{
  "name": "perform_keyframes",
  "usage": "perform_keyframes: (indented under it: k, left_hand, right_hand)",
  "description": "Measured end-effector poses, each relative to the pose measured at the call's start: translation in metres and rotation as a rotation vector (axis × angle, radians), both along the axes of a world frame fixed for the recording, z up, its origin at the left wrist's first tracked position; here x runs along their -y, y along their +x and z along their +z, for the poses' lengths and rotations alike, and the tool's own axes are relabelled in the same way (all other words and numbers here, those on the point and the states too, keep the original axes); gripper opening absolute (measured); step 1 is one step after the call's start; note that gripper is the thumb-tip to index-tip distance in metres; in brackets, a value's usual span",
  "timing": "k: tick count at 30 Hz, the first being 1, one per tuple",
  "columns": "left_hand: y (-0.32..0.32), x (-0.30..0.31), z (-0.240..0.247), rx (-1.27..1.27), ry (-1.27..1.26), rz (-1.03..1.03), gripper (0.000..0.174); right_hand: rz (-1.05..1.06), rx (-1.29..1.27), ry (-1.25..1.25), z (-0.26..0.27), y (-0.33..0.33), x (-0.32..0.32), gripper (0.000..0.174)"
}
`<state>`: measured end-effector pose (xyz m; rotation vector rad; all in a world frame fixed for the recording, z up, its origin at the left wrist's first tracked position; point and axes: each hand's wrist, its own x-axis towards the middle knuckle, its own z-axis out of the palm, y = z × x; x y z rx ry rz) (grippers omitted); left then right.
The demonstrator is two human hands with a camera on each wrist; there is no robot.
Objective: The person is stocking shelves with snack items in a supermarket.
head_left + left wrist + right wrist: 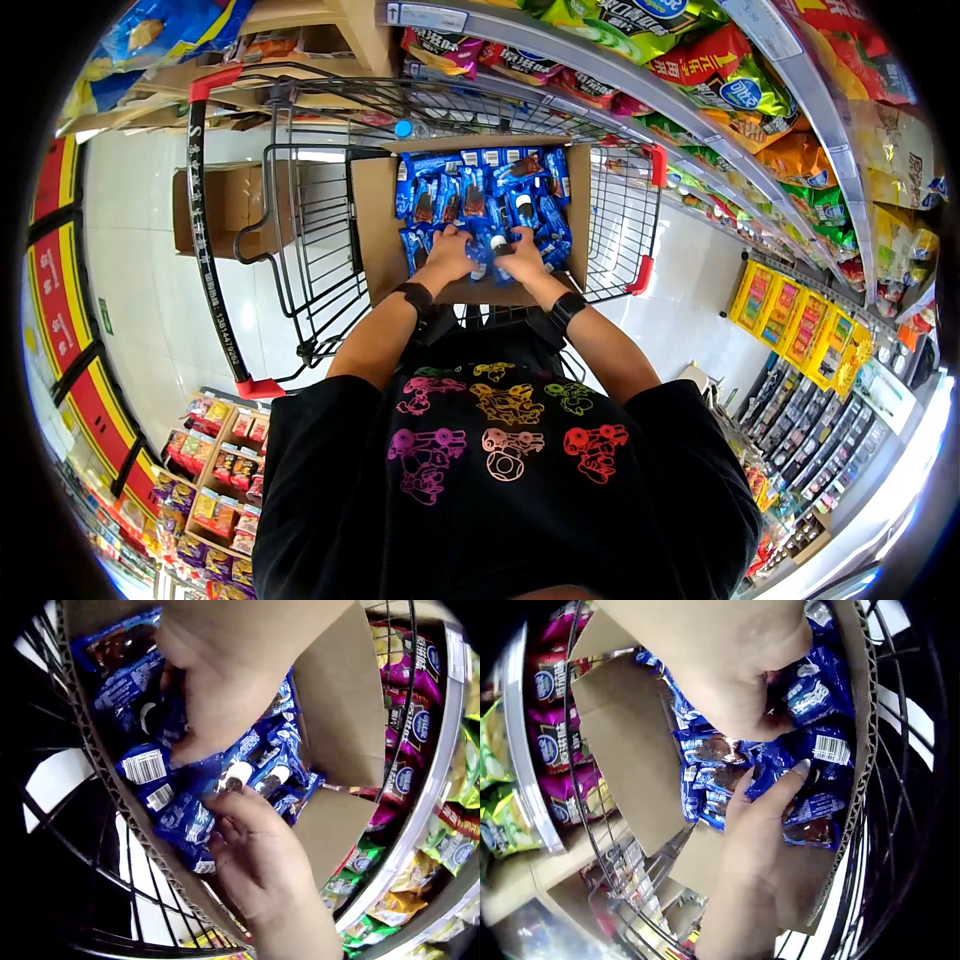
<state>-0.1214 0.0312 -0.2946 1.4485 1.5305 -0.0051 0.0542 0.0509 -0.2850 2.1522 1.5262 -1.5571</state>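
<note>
An open cardboard box [380, 240] holds several blue snack packets [474, 190] printed with dark, chocolate-coloured treats. My left hand [447, 257] reaches into its near side; in the right wrist view, that hand's thumb and forefinger [789, 784] pinch a blue packet. Close beside it, my right hand [522, 258] is also among the packets. The left wrist view shows the right hand's curled fingers [234, 806] gripping a packet with a white-and-dark picture [238, 776]. Some fingertips are hidden between wrappers.
The box stands in a black wire shopping cart [622, 200] with red corners. A bottle with a blue cap [404, 129] lies beyond the box. Shelves of bagged snacks [720, 80] run along the far right. Another cardboard box [225, 205] sits on the floor at left.
</note>
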Motion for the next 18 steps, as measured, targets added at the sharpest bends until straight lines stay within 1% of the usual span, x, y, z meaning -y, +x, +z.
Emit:
perform_keyframes:
  k: [2, 3, 4, 5, 7, 9, 10, 11, 12, 13, 14, 15, 17, 18]
  left_hand:
    - [-0.002, 0.002, 0.005, 0.025, 0.026, -0.01, 0.059]
    - [-0.004, 0.009, 0.005, 0.048, 0.168, 0.022, 0.052]
    - [-0.007, 0.016, 0.001, 0.104, 0.204, 0.06, 0.052]
    - [-0.01, 0.021, -0.004, 0.16, 0.242, 0.097, 0.051]
    - [-0.013, 0.028, -0.007, 0.242, 0.355, 0.155, 0.05]
    - [-0.012, 0.032, -0.007, 0.323, 0.067, 0.458, 0.049]
    - [-0.012, 0.029, 0.004, 0.36, -0.079, 0.607, 0.049]
    - [-0.013, 0.028, 0.016, 0.403, -0.136, 0.734, 0.047]
    - [-0.013, 0.031, 0.018, 0.517, -0.188, 0.802, 0.047]
    - [-0.013, 0.032, 0.019, 0.631, -0.242, 0.869, 0.046]
    - [-0.012, 0.034, 0.02, 0.746, -0.298, 0.936, 0.046]
    - [-0.011, 0.03, 0.034, 0.658, -0.389, 0.921, 0.046]
    - [-0.008, 0.034, 0.018, 0.679, -0.453, 0.932, 0.047]
    - [-0.006, 0.036, 0.002, 0.689, -0.482, 0.938, 0.048]
  right_hand:
    - [-0.051, -0.025, 0.001, -0.005, -0.004, 0.004, 0.087]
    - [-0.061, -0.023, 0.021, -0.005, -0.007, 0.008, 0.088]
    - [-0.072, -0.021, 0.042, -0.005, -0.009, 0.011, 0.088]
    - [-0.163, -0.088, -0.007, -0.003, -0.009, 0.014, 0.084]
    - [-0.455, -0.265, -0.137, -0.013, -0.008, 0.019, 0.073]
    - [-0.745, -0.444, -0.269, -0.022, -0.009, 0.023, 0.062]
    - [-0.7, -0.432, -0.311, -0.021, -0.01, 0.023, 0.059]
    - [-0.657, -0.419, -0.351, -0.02, -0.01, 0.023, 0.056]
    - [-0.615, -0.404, -0.391, -0.018, -0.009, 0.024, 0.052]
    - [-0.654, -0.251, -0.284, -0.04, -0.013, 0.036, 0.046]
    - [-0.6, -0.319, -0.322, -0.061, -0.009, 0.041, 0.046]
    - [-0.543, -0.387, -0.36, -0.088, -0.005, 0.042, 0.046]
    - [-0.421, -0.609, -0.47, -0.016, -0.01, 0.016, 0.041]
    - [-0.335, -0.612, -0.585, -0.039, -0.01, 0.012, 0.034]
